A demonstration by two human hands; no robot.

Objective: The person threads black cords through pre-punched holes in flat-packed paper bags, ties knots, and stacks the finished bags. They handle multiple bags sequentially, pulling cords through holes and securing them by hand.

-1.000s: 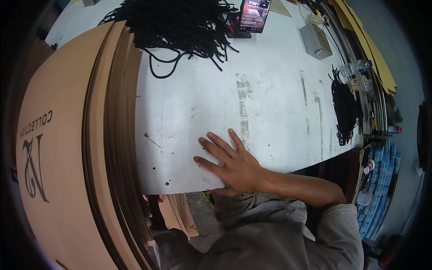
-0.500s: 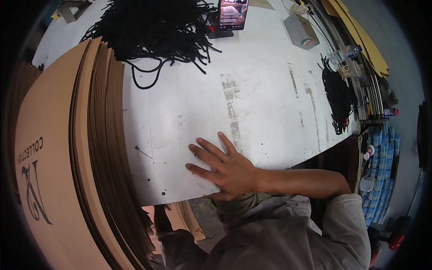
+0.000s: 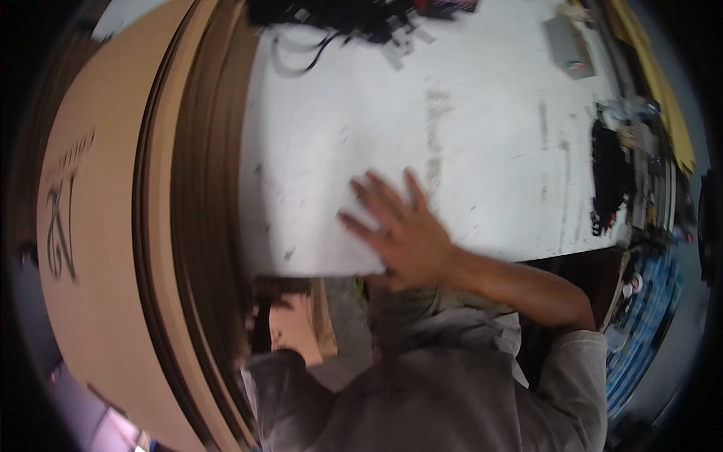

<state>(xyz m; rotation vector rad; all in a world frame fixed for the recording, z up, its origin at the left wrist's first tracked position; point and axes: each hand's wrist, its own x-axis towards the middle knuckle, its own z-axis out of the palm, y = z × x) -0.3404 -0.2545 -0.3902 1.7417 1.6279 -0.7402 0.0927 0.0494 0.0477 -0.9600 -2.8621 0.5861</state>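
Observation:
My right hand (image 3: 414, 237) lies palm down on the near edge of the white table (image 3: 346, 113), fingers spread, holding nothing. At the lower left, just below the table edge, my left hand (image 3: 277, 291) is a dark, blurred shape beside the stack of cardboard sheets (image 3: 211, 188). Its fingers are smeared and partly hidden, so what it touches does not show. The tall brown stack stands along the table's left side, its outermost sheet printed with dark lettering and a large emblem.
A heap of black cords (image 3: 339, 16) lies at the far side, with a smaller black bundle (image 3: 608, 169) at the right edge. A grey box (image 3: 568, 47) sits at the far right. Blue stacked packs (image 3: 644, 331) stand right of the table; more cardboard (image 3: 300, 328) is below it.
My view has swung left and down, so the table and cords sit higher and further right. My right hand stays spread on the table edge; my left remains low by the cardboard.

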